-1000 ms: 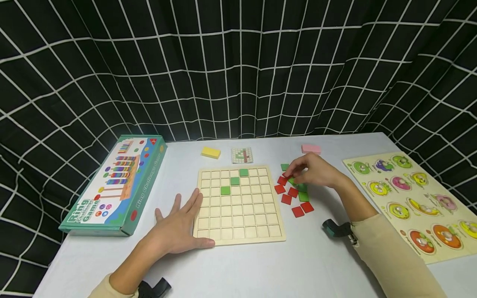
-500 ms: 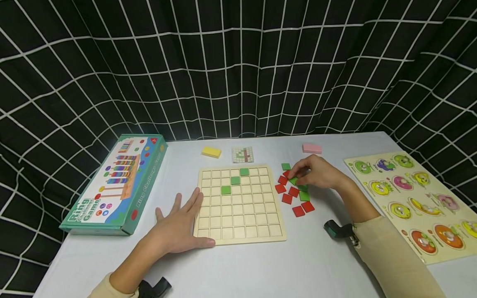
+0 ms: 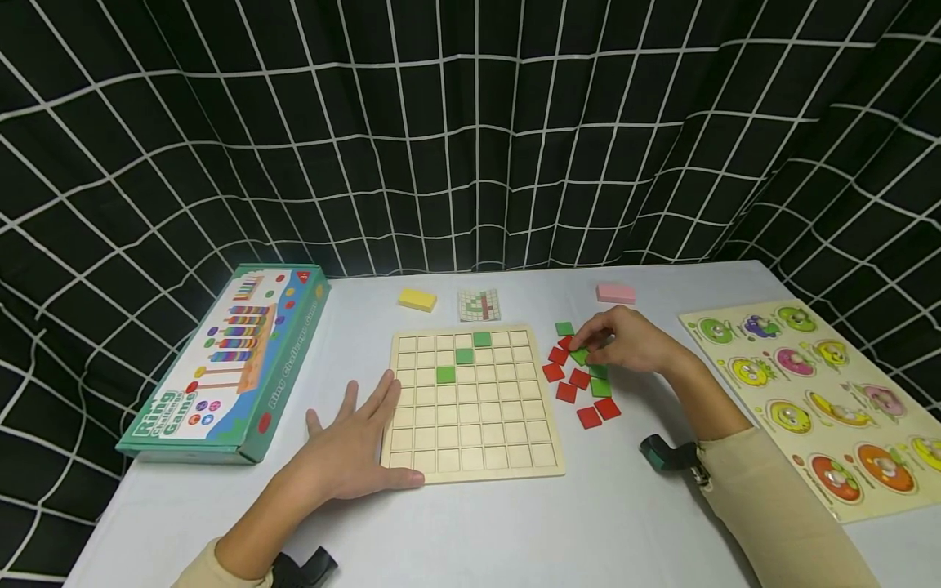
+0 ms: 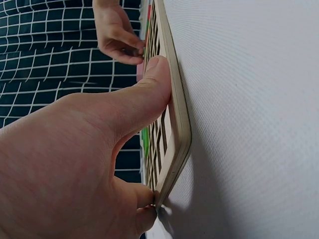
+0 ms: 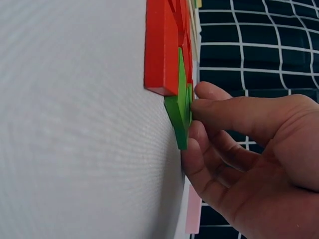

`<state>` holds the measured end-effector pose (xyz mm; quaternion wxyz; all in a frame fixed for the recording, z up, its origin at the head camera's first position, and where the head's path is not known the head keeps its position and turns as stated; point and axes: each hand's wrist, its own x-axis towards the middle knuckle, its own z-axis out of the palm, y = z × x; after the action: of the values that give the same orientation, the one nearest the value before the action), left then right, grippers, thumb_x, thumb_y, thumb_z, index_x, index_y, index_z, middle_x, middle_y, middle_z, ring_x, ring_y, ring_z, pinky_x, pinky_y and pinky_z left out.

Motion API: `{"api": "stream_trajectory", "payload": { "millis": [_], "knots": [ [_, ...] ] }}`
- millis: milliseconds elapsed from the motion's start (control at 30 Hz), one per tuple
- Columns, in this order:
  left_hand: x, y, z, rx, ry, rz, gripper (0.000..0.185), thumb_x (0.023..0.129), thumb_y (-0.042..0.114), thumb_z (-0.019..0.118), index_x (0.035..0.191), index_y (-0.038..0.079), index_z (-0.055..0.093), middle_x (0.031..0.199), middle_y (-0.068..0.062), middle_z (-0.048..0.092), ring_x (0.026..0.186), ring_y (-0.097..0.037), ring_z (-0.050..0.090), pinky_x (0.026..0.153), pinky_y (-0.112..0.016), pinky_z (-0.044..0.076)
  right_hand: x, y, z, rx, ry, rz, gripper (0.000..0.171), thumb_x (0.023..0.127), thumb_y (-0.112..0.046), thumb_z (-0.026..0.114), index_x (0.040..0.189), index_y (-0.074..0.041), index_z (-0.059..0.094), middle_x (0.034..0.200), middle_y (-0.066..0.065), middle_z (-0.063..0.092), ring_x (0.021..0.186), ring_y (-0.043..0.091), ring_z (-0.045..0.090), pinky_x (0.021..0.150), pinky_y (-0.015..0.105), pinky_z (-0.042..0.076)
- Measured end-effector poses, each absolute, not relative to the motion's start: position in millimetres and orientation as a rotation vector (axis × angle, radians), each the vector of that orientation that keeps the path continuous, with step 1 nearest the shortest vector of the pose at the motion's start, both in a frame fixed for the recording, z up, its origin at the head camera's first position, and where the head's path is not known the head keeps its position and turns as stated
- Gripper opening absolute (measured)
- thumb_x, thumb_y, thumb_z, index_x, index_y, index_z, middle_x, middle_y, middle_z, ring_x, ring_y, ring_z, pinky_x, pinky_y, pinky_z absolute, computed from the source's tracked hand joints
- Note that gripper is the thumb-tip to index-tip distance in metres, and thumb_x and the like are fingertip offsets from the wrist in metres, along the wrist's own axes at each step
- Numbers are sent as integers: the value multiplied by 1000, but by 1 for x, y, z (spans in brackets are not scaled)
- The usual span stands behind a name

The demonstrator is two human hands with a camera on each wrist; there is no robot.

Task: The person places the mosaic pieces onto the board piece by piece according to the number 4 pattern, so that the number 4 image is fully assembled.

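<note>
board (image 3: 479,414) bears 3 green tiles (image 3: 464,356), 7 red tiles (image 3: 566,393) visible alongside.

Wood grid board (image 3: 470,416): pale, sq cells, flat, ctr of head view, lower half. Seated green tiles (image 3: 464,356): 3 in board cells, diag run climbing to upper R. L hand (image 3: 349,453) rests on board's L edge, thumb on nr L corner. Red tiles (image 3: 579,379): sq, loose, scattered just R of board, mid-R of frame. Loose green tiles (image 3: 600,388) beside reds. R hand (image 3: 625,339) pinches green tile (image 3: 579,357) amid pile.
</note>
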<state>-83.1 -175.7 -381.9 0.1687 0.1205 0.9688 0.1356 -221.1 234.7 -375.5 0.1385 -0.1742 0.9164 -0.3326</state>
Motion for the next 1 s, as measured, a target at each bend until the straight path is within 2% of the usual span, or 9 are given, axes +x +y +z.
{"api": "stream_trajectory", "payload": {
  "millis": [433,733,1000],
  "knots": [
    [-82,-175,-381,337,2751,394,131,74,80,74,169,14,14,177,-3,5,158,-53,8,99,-95,8,-222,240,-374,-525,2733,-892,20,87,2,74,104,-5,81,105,10,78,89,23,64,78,33,55],
    [-82,-175,-380,337,2752,389,131,73,80,74,169,14,13,177,-3,6,158,-53,7,99,-95,8,-221,245,-371,-475,2756,-869,22,86,4,72,103,-5,82,103,10,77,88,24,62,74,33,54],
    [-82,-175,-380,334,2754,388,131,74,80,75,169,14,14,177,-3,6,158,-53,8,99,-95,8,-221,244,-372,-442,2756,-865,23,82,7,78,102,-5,81,100,10,76,87,25,62,71,32,55]
  ]
}}
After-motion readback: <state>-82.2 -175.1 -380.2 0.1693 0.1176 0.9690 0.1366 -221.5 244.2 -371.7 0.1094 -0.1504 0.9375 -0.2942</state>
